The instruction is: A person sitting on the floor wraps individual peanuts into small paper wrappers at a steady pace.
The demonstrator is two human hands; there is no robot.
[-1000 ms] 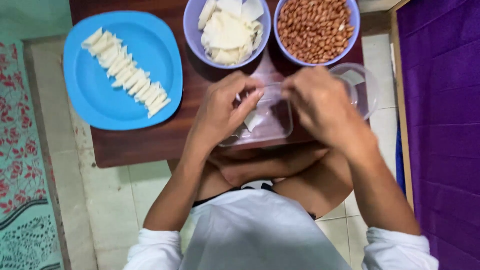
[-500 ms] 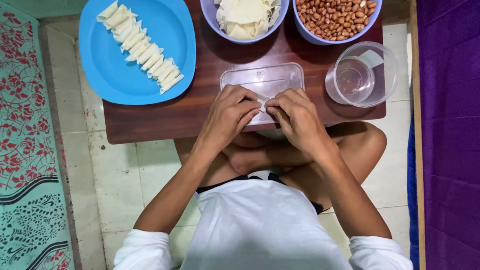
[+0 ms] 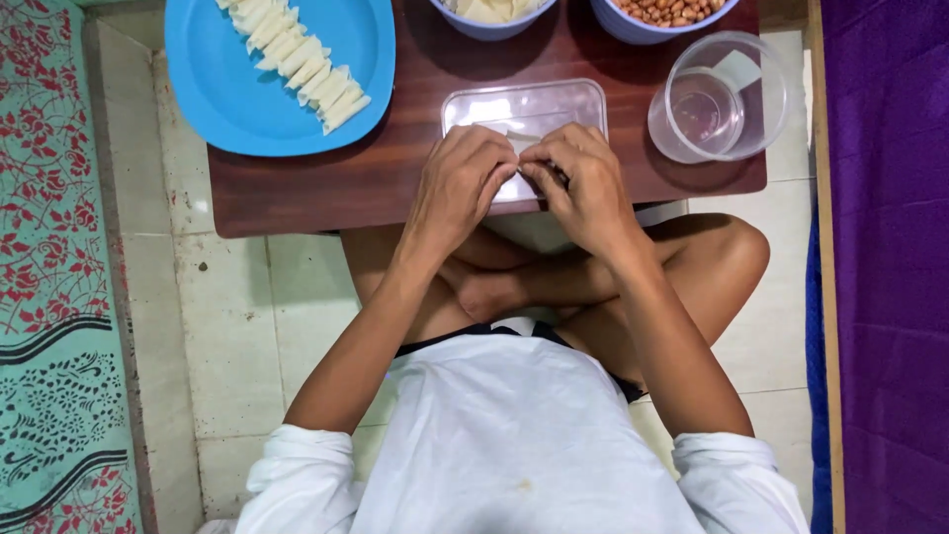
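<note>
My left hand [image 3: 457, 188] and my right hand [image 3: 583, 183] meet over a clear rectangular plastic lid [image 3: 524, 104] on the low wooden table [image 3: 395, 178]. Together their fingertips pinch a small pale pastry wrapper [image 3: 518, 150], mostly hidden by the fingers. A blue plate [image 3: 227, 89] at the table's left carries a row of several folded pale pastry pieces [image 3: 297, 59].
A clear round plastic container [image 3: 720, 97] stands at the table's right. Two pale purple bowls sit at the far edge, one with white wrappers [image 3: 489, 12], one with peanuts [image 3: 672, 12]. My crossed legs lie under the table. A patterned mat [image 3: 49, 247] lies left, purple cloth [image 3: 890, 247] right.
The view has tilted down, so the table sits higher in frame. Both hands drew together over the clear lid and now pinch the wrapper between them.
</note>
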